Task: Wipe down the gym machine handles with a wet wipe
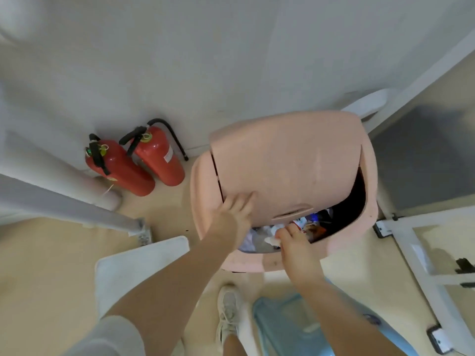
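Note:
A pink trash bin (341, 242) stands in front of me with its swing lid (285, 163) tipped inward. My left hand (237, 209) presses on the lid's lower left edge with straight fingers. Over the bin's opening, my right hand (295, 240) pinches a crumpled white wet wipe (273, 238) at its fingertips. Inside the bin lies mixed rubbish (312, 224). No gym machine handles show in this view.
Two red fire extinguishers (138, 160) stand against the wall at the left. A white machine frame (421, 265) runs along the right, another white bar (77, 209) at the left. A white mat (133, 265) and a light blue stool (290, 327) sit near my shoe (227, 309).

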